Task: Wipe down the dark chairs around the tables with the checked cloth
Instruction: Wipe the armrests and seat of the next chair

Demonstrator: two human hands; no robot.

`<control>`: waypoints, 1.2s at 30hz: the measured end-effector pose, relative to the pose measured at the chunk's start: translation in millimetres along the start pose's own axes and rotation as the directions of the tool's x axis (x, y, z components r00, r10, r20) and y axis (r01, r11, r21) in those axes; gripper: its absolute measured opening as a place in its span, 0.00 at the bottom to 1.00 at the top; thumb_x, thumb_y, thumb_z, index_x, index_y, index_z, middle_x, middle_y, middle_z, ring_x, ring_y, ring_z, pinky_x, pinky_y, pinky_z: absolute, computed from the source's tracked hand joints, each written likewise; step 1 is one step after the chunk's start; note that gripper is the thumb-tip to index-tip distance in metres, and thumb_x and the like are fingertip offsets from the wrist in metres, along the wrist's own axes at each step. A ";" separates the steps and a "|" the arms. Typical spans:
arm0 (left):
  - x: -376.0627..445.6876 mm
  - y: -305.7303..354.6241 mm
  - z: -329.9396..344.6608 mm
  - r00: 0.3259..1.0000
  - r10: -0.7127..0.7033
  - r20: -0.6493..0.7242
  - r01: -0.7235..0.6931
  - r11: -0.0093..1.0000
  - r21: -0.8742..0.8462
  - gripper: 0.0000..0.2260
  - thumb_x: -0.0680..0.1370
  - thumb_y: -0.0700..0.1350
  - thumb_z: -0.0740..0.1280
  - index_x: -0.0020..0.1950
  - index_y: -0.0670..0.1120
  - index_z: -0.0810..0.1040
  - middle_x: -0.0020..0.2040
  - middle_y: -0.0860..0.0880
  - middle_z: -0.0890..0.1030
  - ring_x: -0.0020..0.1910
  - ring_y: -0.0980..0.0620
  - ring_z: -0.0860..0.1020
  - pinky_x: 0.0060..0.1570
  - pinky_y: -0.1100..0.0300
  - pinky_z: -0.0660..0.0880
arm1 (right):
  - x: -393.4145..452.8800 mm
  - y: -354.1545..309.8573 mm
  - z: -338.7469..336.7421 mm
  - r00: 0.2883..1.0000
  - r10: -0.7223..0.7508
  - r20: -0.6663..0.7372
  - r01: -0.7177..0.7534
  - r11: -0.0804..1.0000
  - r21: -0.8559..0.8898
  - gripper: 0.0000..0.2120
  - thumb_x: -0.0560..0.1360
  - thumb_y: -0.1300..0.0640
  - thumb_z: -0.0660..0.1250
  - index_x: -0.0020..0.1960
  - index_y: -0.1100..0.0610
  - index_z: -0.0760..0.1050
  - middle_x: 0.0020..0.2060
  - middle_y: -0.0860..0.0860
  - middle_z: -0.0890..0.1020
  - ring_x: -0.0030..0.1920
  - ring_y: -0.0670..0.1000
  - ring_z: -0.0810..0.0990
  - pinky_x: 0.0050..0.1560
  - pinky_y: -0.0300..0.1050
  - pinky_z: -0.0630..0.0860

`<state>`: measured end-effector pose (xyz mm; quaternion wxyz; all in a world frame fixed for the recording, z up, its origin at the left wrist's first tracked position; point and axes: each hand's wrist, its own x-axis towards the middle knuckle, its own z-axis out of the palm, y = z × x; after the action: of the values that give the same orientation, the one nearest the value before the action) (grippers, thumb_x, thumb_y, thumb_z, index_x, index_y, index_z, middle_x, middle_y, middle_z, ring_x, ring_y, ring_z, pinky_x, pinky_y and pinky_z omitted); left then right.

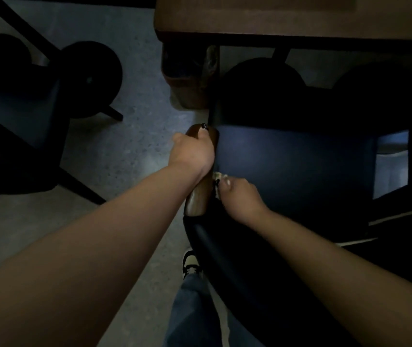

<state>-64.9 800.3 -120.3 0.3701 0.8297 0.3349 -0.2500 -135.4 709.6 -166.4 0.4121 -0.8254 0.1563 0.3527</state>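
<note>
Left grip (194,149) curls tight over the wooden armrest (197,191), probably steadying the dark chair (292,169) drawn up to the desk (275,18). Right grip (237,194) pinches the checked cloth (217,175), bunched pale against the seat's inner edge beside that armrest, seemingly to rub the crevice. No writing or brand is legible.

Very dim, underexposed frame with a cool cast: faint light pools on the grey floor (129,156) and across the chair seat (292,159), dark chair forms sink into near-black shadow without detail, wide-angle bending shows toward the edges, texture soft and grainy throughout.
</note>
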 end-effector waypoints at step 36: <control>-22.6 -20.0 -15.9 0.989 0.068 0.128 -0.050 0.989 -0.143 0.27 0.81 0.53 0.58 0.75 0.40 0.58 0.72 0.39 0.66 0.69 0.40 0.69 0.64 0.53 0.66 | -95.3 -53.7 11.2 0.936 -0.004 -0.352 0.005 1.000 0.002 0.07 0.76 0.60 0.56 0.42 0.59 0.71 0.45 0.59 0.78 0.47 0.60 0.75 0.41 0.43 0.63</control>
<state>-91.7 814.4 -104.7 0.4558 0.7929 0.3015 -0.2696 -178.0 748.1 -72.7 0.3795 -0.8750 0.2261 0.1983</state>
